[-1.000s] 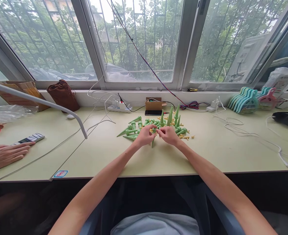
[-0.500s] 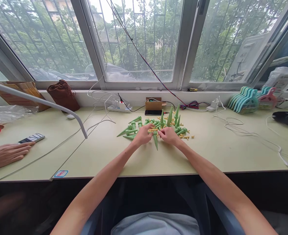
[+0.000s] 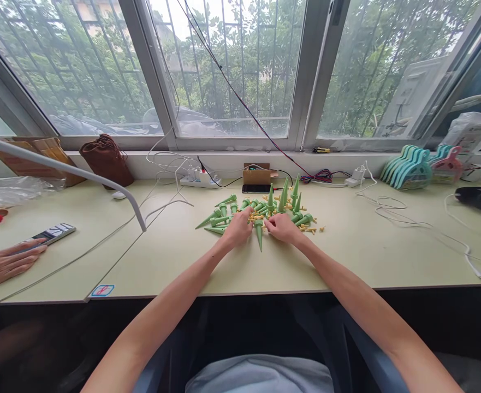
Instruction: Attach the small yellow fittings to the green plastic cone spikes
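Note:
A heap of green plastic watering spikes and small yellow valve pieces covers the table's middle. My left hand is at the heap's near side, its fingers curled beside the yellow pieces; what they pinch, if anything, is hidden. My right hand rests to its right with fingers drawn together, their contents too small to make out. Between both hands one green spike lies with its tip toward me. Several spikes stand upright behind my right hand; others lie flat beyond my left.
Behind the heap are a phone and an open cardboard box. A power strip and loose cables lie around. At left, another person's hand touches a remote-like device. Hangers stand at back right.
My left hand has shifted slightly, its fingers drawing in at the yellow pieces. My right hand has barely moved. The other person's hand has slid left along the device.

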`<control>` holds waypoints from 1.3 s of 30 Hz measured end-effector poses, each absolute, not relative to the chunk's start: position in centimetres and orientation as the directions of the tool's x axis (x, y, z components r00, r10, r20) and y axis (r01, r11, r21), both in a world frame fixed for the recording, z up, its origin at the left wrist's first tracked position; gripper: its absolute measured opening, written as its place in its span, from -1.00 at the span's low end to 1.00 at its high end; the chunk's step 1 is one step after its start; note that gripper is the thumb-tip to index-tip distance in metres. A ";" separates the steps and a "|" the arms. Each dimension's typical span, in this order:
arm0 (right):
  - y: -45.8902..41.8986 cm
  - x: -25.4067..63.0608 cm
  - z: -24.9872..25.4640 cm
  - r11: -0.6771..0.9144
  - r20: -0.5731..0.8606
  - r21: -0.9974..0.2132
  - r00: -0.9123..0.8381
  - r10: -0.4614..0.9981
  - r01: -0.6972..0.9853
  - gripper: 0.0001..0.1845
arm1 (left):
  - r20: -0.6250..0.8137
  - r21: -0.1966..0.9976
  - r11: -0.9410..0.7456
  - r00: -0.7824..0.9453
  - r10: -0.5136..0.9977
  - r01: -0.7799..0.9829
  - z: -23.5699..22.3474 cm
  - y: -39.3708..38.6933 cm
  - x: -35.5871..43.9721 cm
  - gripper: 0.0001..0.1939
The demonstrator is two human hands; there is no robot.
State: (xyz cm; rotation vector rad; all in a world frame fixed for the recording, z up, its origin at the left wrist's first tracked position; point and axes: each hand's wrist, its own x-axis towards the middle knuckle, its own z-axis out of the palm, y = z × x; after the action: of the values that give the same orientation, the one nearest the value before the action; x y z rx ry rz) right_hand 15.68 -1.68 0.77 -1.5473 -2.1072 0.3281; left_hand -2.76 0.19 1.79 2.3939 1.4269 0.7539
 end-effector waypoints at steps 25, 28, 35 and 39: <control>-1.9 15.8 0.8 0.315 0.252 -0.480 -0.216 0.943 0.819 -0.77 | 0.242 0.424 -0.535 0.478 0.845 0.731 0.8 0.3 -2.5 -0.78; -1.9 15.8 0.8 0.310 0.245 -0.483 -0.214 0.946 0.819 -0.78 | 0.248 0.430 -0.536 0.476 0.844 0.727 0.7 0.3 -2.4 -0.79; -1.9 15.9 0.7 0.330 0.252 -0.486 -0.232 0.940 0.809 -0.80 | 0.233 0.449 -0.518 0.464 0.855 0.728 0.8 -0.1 -2.3 -0.79; -2.0 15.9 0.7 0.336 0.251 -0.496 -0.237 0.938 0.801 -0.80 | 0.230 0.450 -0.521 0.469 0.853 0.725 0.9 -0.1 -2.3 -0.78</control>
State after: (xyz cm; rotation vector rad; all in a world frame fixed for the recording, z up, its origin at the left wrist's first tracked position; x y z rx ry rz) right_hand 15.87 -1.95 0.69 -1.5203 -2.1016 0.3607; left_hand -2.30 -0.14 0.91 2.4308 1.3447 0.6252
